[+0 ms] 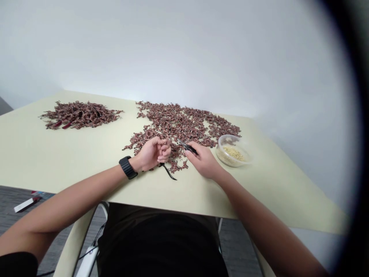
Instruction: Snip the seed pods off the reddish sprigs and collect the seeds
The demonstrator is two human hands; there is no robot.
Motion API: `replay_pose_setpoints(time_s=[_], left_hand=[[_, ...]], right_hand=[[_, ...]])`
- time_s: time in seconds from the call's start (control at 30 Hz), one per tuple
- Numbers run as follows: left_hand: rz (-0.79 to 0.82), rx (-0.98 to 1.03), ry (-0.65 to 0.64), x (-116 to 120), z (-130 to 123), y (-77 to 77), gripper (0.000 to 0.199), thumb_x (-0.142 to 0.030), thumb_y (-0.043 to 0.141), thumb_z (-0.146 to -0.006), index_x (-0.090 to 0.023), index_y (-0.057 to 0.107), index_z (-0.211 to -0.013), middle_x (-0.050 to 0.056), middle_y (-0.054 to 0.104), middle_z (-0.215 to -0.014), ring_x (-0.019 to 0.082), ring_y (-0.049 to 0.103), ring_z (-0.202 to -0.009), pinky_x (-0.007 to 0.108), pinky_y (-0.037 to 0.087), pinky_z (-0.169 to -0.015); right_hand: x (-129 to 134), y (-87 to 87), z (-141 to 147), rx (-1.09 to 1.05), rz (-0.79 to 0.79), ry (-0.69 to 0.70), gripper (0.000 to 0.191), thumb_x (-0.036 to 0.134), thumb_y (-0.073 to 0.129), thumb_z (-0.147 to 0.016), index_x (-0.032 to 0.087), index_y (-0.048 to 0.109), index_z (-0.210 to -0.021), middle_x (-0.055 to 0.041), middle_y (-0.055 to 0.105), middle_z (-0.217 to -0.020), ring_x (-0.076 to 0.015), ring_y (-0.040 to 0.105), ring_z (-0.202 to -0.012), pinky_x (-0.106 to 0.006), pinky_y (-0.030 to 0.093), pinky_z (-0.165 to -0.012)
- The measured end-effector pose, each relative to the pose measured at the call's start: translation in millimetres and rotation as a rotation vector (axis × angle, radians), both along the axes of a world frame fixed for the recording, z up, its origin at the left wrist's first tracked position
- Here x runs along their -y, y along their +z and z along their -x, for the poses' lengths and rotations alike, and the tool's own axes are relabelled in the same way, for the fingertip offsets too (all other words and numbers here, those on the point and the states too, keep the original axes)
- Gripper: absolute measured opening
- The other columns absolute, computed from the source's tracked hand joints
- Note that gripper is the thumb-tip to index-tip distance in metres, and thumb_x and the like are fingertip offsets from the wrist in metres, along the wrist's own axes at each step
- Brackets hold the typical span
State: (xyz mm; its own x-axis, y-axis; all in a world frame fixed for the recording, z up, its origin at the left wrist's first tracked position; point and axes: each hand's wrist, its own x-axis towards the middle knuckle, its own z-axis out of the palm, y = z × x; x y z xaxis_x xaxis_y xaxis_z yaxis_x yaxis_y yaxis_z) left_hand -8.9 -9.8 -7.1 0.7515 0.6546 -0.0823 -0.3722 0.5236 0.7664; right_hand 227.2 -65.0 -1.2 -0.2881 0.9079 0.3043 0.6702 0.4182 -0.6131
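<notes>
My left hand (155, 152), with a black watch (128, 167) on its wrist, is closed with the fingertips pinched together. Whatever it may hold is too small to make out. A little to the right, my right hand (204, 161) grips small black-handled pliers (191, 148), their metal tip pointing left toward the pinched fingers. Just below my left hand lies a thin curved black tool (168, 172), partly hidden by the hand. Behind both hands spreads a wide pile of small reddish-brown pieces (178, 123), whose kind is not clear.
A clear round plastic tub (225, 158) holding tiny yellow bits (234, 152) stands right of my right hand. A second brown pile (82, 114) lies at the left of the pale yellow table (95, 161). The wall (184, 54) rises behind. A white power strip (88, 261) is below.
</notes>
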Motion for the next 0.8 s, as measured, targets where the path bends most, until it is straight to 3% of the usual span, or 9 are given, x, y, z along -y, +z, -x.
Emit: replay_pose_setpoints(time_s=[0.33, 0.8], left_hand=[[0.092, 0.074, -0.131, 6.5, 1.7, 4.9, 0.024, -0.029, 0.047, -0.083, -0.018, 0.038, -0.064, 0.001, 0.042, -0.058, 0.01, 0.034, -0.044, 0.024, 0.031, -0.045], [0.075, 0.048, -0.151, 7.7, -0.8, 3.5, 0.024, -0.029, 0.046, -0.085, -0.018, 0.037, -0.065, 0.001, 0.042, -0.056, 0.009, 0.032, -0.043, 0.024, 0.031, -0.045]], right_hand=[[7.2, -6.4, 10.5, 0.146, -0.185, 0.041, 0.03, 0.04, 0.052, -0.098, 0.019, 0.054, -0.119, -0.0066, 0.063, -0.096, -0.0201, 0.058, -0.08, -0.033, 0.041, -0.071], [6.6, -10.0, 10.6, 0.176, -0.23, 0.033, 0.03, 0.04, 0.05, -0.099, 0.02, 0.053, -0.121, -0.0088, 0.064, -0.1, -0.0225, 0.059, -0.083, -0.035, 0.043, -0.072]])
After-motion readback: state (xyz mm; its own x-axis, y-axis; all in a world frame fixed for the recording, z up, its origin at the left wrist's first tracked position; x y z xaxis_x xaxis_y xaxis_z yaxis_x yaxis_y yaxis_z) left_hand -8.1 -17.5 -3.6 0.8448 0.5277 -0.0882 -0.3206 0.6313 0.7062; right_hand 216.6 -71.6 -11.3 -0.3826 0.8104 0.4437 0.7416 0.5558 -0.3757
